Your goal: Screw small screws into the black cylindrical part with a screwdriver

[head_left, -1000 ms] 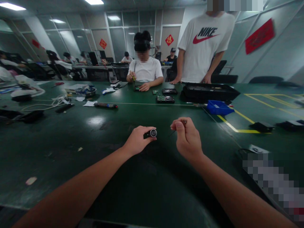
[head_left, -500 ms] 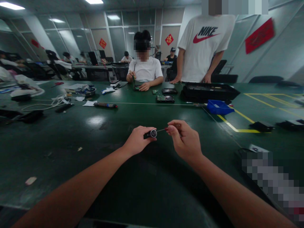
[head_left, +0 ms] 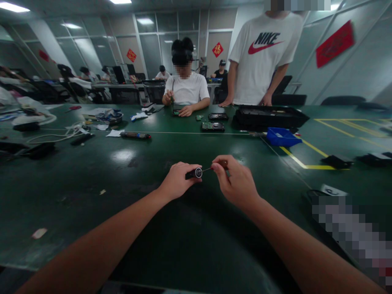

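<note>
My left hand (head_left: 177,181) is closed round a small black cylinder (head_left: 192,173), whose silver-ringed round end faces right. Its exact kind is not clear. Between the thumb and fingers of my right hand (head_left: 237,177) is a screwdriver (head_left: 223,164) with a reddish-brown handle and a thin metal shaft. The shaft points left, and its tip is at the ringed end of the cylinder; whether it goes inside cannot be made out. Both hands are held above the green table (head_left: 147,228).
Across the table a seated person (head_left: 186,87) works on a circuit board, and another person (head_left: 263,57) stands beside. Hard drives (head_left: 212,127), a black case (head_left: 269,117) and a blue bin (head_left: 283,137) lie ahead. An electric screwdriver (head_left: 135,135) and cables (head_left: 65,132) are at left.
My right hand has shifted slightly left, bringing the screwdriver tip closer to the ringed end of the cylinder. My left hand has barely moved.
</note>
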`<act>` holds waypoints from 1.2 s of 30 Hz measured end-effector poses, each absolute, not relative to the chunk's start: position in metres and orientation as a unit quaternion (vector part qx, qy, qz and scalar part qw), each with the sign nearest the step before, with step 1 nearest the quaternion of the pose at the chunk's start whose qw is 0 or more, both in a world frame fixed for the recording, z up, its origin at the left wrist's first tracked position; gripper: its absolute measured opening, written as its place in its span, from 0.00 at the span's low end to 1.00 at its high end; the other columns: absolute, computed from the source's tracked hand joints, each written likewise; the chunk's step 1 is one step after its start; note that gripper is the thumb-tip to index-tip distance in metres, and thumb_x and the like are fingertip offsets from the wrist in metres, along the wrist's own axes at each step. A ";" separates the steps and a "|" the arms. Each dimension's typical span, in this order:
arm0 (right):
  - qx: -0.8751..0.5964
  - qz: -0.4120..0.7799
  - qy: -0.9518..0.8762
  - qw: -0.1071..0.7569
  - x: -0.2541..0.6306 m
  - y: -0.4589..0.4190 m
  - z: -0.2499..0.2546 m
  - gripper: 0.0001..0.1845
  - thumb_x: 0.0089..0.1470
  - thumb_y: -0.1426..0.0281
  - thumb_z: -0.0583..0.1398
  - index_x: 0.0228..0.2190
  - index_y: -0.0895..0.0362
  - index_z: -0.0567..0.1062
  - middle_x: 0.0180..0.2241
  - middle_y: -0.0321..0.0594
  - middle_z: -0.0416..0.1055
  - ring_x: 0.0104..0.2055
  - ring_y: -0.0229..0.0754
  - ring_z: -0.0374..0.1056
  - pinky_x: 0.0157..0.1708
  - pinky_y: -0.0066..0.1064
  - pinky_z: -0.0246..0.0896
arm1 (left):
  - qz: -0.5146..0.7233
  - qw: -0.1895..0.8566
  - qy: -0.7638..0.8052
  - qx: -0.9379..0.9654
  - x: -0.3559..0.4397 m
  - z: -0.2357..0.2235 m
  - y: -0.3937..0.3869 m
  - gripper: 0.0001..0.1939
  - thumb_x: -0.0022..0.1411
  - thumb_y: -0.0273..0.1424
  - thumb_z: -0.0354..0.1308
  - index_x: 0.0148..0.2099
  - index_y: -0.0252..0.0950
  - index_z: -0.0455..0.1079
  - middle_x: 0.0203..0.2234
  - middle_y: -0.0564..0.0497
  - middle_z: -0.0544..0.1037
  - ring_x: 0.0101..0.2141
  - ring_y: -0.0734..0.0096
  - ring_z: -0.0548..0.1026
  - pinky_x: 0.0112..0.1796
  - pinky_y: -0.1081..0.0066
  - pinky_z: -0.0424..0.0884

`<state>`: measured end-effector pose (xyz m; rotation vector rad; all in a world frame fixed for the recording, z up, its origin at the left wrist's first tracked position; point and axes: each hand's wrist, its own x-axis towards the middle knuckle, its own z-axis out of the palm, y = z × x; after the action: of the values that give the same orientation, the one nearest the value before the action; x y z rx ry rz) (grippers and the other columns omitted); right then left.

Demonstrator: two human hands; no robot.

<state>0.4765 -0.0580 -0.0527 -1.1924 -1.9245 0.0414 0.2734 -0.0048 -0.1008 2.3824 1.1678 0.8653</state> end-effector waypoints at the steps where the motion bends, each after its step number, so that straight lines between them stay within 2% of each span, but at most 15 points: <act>1: -0.479 0.013 -0.769 0.422 0.477 -0.058 -0.053 0.07 0.65 0.65 0.54 0.40 0.55 0.70 0.31 0.40 0.76 0.31 0.42 0.72 0.31 0.32 0.62 | 0.300 0.173 0.411 0.843 0.273 -0.101 -0.005 0.20 0.61 0.39 0.65 0.55 0.46 0.73 0.44 0.52 0.81 0.43 0.61 0.74 0.49 0.59 0.67; 13: -0.508 0.002 -0.762 0.402 0.478 -0.053 -0.053 0.09 0.66 0.65 0.53 0.39 0.56 0.71 0.29 0.40 0.74 0.28 0.40 0.69 0.30 0.31 0.58 | 0.278 0.166 0.415 0.850 0.272 -0.105 -0.002 0.19 0.62 0.37 0.64 0.55 0.47 0.73 0.41 0.52 0.80 0.41 0.61 0.73 0.46 0.60 0.66; 18: -0.530 -0.008 -0.743 0.409 0.480 -0.053 -0.052 0.10 0.65 0.64 0.54 0.38 0.57 0.71 0.29 0.39 0.73 0.27 0.39 0.67 0.29 0.31 0.57 | 0.293 0.170 0.426 0.839 0.272 -0.105 -0.002 0.20 0.61 0.37 0.65 0.55 0.44 0.74 0.41 0.51 0.81 0.41 0.61 0.73 0.45 0.61 0.67; 22: -0.546 -0.046 -0.725 0.418 0.483 -0.052 -0.047 0.12 0.65 0.63 0.54 0.35 0.57 0.71 0.30 0.40 0.71 0.31 0.41 0.66 0.31 0.32 0.57 | 0.318 0.179 0.438 0.822 0.270 -0.102 -0.004 0.21 0.61 0.37 0.65 0.56 0.43 0.73 0.44 0.51 0.80 0.43 0.61 0.74 0.45 0.61 0.68; 25: -0.556 -0.047 -0.723 0.407 0.487 -0.049 -0.045 0.11 0.66 0.65 0.51 0.36 0.58 0.70 0.32 0.43 0.70 0.32 0.42 0.66 0.31 0.32 0.57 | 0.336 0.189 0.453 0.804 0.270 -0.099 -0.005 0.21 0.63 0.38 0.63 0.57 0.43 0.72 0.47 0.50 0.80 0.45 0.60 0.75 0.47 0.61 0.69; 29: -0.593 -0.018 -0.728 0.342 0.495 -0.040 -0.049 0.11 0.64 0.71 0.50 0.43 0.59 0.70 0.33 0.44 0.72 0.32 0.42 0.67 0.30 0.32 0.58 | 0.347 0.195 0.465 0.791 0.271 -0.099 -0.005 0.21 0.63 0.37 0.63 0.58 0.43 0.72 0.49 0.49 0.79 0.48 0.59 0.75 0.49 0.59 0.69; 31: -0.614 -0.021 -0.739 0.278 0.500 -0.033 -0.054 0.12 0.62 0.72 0.51 0.42 0.58 0.72 0.33 0.43 0.74 0.32 0.42 0.68 0.31 0.33 0.58 | 0.349 0.197 0.464 0.790 0.271 -0.099 -0.005 0.21 0.63 0.36 0.63 0.57 0.42 0.72 0.48 0.49 0.79 0.47 0.60 0.75 0.50 0.59 0.69; 34: -0.632 0.005 -0.754 0.176 0.502 -0.021 -0.064 0.13 0.62 0.68 0.53 0.42 0.54 0.77 0.34 0.42 0.77 0.35 0.45 0.71 0.32 0.34 0.59 | 0.350 0.200 0.454 0.794 0.271 -0.098 -0.007 0.20 0.62 0.35 0.64 0.57 0.42 0.72 0.47 0.49 0.79 0.46 0.61 0.75 0.49 0.60 0.69; 36: -0.624 0.017 -0.769 0.137 0.500 -0.013 -0.072 0.15 0.63 0.64 0.54 0.44 0.52 0.78 0.36 0.42 0.79 0.37 0.47 0.73 0.34 0.35 0.61 | 0.350 0.201 0.453 0.795 0.271 -0.097 -0.008 0.20 0.62 0.36 0.64 0.57 0.42 0.73 0.46 0.49 0.80 0.45 0.61 0.75 0.48 0.61 0.70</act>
<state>0.5001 -0.0134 -0.0723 -1.8062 -2.2253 0.0496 0.2710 -0.0078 -0.0972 2.2206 1.2650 0.9774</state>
